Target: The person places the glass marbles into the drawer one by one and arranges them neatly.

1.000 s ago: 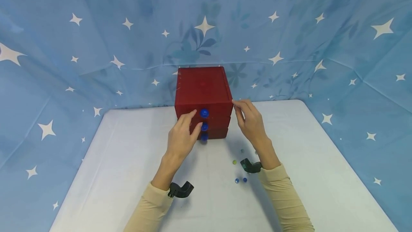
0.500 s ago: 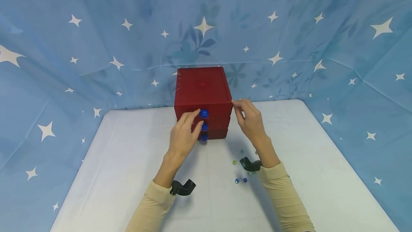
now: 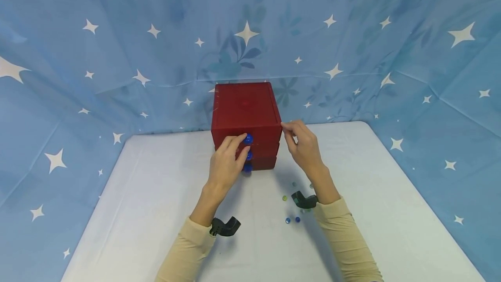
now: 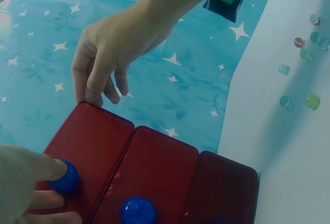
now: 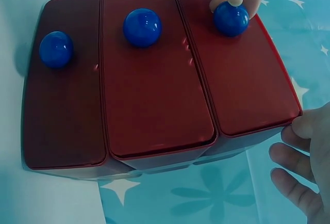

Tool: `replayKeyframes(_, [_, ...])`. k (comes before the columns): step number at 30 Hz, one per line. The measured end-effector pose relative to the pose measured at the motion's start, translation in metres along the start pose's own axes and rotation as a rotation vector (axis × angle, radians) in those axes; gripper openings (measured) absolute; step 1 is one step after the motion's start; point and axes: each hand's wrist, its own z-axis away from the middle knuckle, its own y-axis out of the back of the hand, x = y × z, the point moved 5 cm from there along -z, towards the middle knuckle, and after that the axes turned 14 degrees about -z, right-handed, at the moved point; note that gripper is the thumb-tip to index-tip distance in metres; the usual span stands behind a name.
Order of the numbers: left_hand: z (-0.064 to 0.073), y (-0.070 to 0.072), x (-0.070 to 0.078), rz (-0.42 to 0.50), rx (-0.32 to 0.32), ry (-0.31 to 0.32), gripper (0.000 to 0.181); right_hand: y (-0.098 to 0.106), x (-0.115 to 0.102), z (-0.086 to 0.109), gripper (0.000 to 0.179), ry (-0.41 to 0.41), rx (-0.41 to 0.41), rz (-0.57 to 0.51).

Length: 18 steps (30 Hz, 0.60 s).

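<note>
In the head view, a red drawer box [image 3: 245,105] bears three blue knobs down its front. My left hand [image 3: 226,162] reaches to the top knob [image 3: 248,139]. Its fingertips touch and close about this knob [image 5: 230,19] in the right wrist view. The middle knob [image 5: 142,27] and the lowest knob [image 5: 56,49] stand apart from the fingers. My right hand [image 3: 306,146] touches the top drawer's front right corner with its fingertips. Seen from the left wrist, the right hand [image 4: 111,51] rests its fingertips at that corner, with other fingers hanging loosely.
Several small glass beads lie on the white table [image 3: 156,212], among them a yellow-green bead [image 3: 284,198] and a dark blue bead [image 3: 298,219]. A blue star-patterned cloth [image 3: 164,55] hangs behind the box. Both forearms wear black wrist devices.
My left hand has moved slightly right, bringing its fingertips onto the top knob. The right hand has stayed at the corner, and the drawers look the same.
</note>
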Motion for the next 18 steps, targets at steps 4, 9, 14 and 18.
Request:
replayKeyframes(4, [-0.0009, -0.0003, 0.0004, -0.003, 0.014, -0.007, 0.036, 0.0003, -0.0007, -0.0004, 0.021, 0.005, 0.006, -0.002])
replayKeyframes(9, [-0.0023, -0.0024, 0.0004, -0.008, 0.04, -0.018, 0.033, 0.0, -0.0005, -0.0005, 0.02, 0.002, 0.007, -0.007])
replayKeyframes(14, [-0.0034, -0.0059, -0.0003, -0.016, 0.053, -0.017, 0.032, 0.0004, -0.0005, -0.0006, 0.02, -0.003, 0.002, -0.003])
replayKeyframes(18, [-0.0042, -0.0083, -0.0006, -0.008, 0.055, -0.007, 0.032, 0.001, -0.0018, -0.0012, 0.019, -0.001, 0.002, -0.005])
